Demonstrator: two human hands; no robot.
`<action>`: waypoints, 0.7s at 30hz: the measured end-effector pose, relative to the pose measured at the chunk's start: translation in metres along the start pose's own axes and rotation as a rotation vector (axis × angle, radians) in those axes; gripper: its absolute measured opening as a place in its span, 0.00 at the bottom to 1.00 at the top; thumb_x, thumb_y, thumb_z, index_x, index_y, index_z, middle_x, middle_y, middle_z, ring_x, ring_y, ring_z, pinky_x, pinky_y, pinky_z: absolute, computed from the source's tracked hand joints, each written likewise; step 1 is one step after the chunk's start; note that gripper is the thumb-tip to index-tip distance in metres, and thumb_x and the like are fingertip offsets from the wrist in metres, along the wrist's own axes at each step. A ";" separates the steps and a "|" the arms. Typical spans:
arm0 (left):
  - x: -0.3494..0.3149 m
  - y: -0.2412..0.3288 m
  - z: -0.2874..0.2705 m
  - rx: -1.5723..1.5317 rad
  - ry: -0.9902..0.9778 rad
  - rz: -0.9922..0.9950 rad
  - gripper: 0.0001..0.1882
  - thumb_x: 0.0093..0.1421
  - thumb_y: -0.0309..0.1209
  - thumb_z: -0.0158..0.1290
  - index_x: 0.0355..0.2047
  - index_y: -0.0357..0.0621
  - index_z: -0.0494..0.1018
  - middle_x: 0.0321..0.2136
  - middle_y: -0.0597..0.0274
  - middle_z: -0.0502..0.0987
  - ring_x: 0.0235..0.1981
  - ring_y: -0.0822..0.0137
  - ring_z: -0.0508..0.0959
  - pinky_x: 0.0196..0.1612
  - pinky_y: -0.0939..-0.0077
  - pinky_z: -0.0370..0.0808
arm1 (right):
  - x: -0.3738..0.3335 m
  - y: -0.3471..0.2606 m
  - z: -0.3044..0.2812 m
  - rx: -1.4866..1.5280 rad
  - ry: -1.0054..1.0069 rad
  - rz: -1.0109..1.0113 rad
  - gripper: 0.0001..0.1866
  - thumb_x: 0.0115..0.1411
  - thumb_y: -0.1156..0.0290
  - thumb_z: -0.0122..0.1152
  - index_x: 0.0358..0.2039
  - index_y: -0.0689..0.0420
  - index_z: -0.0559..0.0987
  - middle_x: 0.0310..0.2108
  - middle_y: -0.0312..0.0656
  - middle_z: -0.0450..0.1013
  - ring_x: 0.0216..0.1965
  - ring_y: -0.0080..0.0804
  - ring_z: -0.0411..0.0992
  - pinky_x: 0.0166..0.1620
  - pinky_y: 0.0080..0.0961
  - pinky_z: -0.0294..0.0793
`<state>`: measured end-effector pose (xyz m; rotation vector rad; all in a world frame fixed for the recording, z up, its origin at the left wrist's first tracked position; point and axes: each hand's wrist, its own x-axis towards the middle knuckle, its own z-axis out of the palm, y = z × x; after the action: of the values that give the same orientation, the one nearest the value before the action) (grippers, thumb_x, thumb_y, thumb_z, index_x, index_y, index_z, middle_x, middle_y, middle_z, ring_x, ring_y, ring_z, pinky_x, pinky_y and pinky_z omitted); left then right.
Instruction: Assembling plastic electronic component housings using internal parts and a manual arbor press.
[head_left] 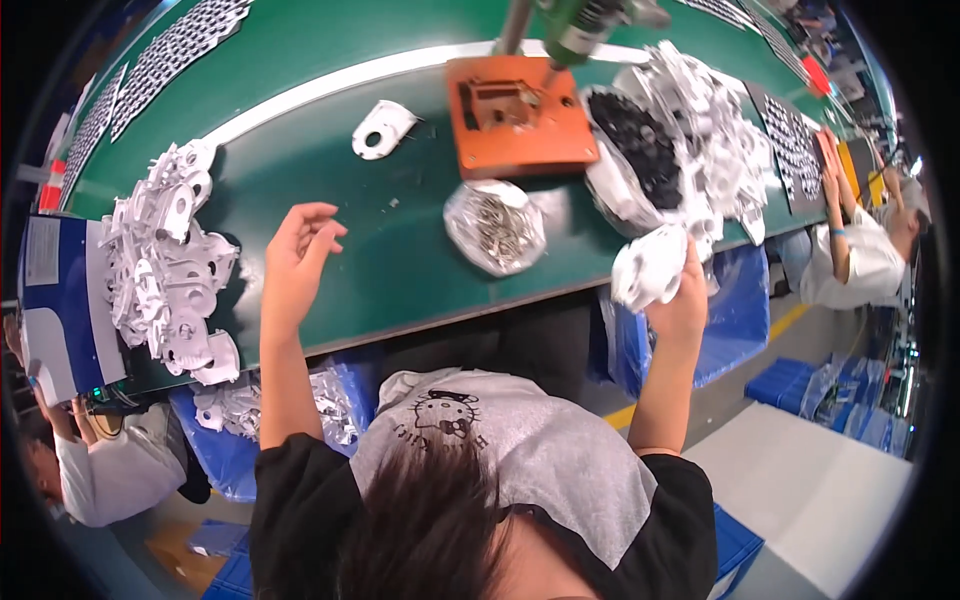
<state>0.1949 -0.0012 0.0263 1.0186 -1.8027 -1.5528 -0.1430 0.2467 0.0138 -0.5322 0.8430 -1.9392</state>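
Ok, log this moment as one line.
left hand: open, empty, above green table | right hand: holds white plastic part | orange fixture: centre

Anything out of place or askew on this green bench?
One white plastic part lies alone mid-bench, away from the heaps at left and right. Right hand holds another; left hand is empty.

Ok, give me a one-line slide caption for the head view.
Right hand grips a white plastic part at the green table edge; left hand hovers open, empty.
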 end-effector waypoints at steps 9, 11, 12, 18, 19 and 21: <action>0.066 -0.007 0.012 0.462 0.081 0.194 0.24 0.52 0.31 0.53 0.49 0.39 0.64 0.48 0.51 0.65 0.50 0.52 0.66 0.53 0.65 0.63 | 0.072 0.025 0.081 -0.281 -0.133 0.276 0.41 0.43 0.88 0.49 0.61 0.58 0.54 0.47 0.46 0.64 0.43 0.27 0.68 0.40 0.17 0.69; 0.074 -0.005 0.024 0.477 0.119 0.275 0.23 0.53 0.31 0.53 0.49 0.40 0.64 0.48 0.53 0.66 0.49 0.54 0.67 0.52 0.66 0.64 | 0.083 0.031 0.079 -0.220 -0.150 0.322 0.37 0.43 0.87 0.47 0.59 0.64 0.58 0.51 0.47 0.64 0.48 0.30 0.67 0.47 0.22 0.68; 0.075 -0.001 0.031 0.494 0.138 0.365 0.23 0.53 0.32 0.54 0.49 0.40 0.64 0.47 0.55 0.67 0.49 0.57 0.69 0.51 0.68 0.65 | 0.086 0.031 0.083 -0.207 -0.128 0.341 0.36 0.43 0.87 0.46 0.58 0.66 0.60 0.53 0.48 0.63 0.50 0.31 0.66 0.49 0.23 0.68; 0.048 0.013 0.028 0.337 0.315 0.499 0.22 0.53 0.28 0.54 0.49 0.39 0.66 0.47 0.53 0.69 0.49 0.59 0.69 0.50 0.70 0.66 | 0.086 0.018 0.056 -0.318 -0.148 0.103 0.35 0.42 0.78 0.51 0.54 0.77 0.59 0.53 0.56 0.63 0.56 0.47 0.62 0.60 0.37 0.56; 0.036 0.015 0.019 0.305 0.371 0.492 0.21 0.53 0.27 0.54 0.49 0.40 0.66 0.47 0.54 0.70 0.49 0.60 0.70 0.50 0.70 0.66 | 0.079 0.011 0.041 -0.313 -0.124 0.084 0.35 0.43 0.77 0.51 0.54 0.77 0.59 0.53 0.57 0.63 0.56 0.47 0.61 0.61 0.37 0.56; 0.001 0.010 -0.017 0.494 0.651 0.506 0.21 0.52 0.25 0.54 0.48 0.39 0.67 0.46 0.56 0.71 0.48 0.61 0.70 0.51 0.71 0.65 | 0.073 0.005 0.025 -0.569 -0.043 0.017 0.33 0.43 0.79 0.50 0.53 0.76 0.60 0.53 0.56 0.63 0.55 0.44 0.63 0.59 0.36 0.58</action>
<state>0.2059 -0.0117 0.0395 1.0109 -1.7828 -0.4047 -0.1583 0.1722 0.0286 -0.8902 1.3737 -1.6522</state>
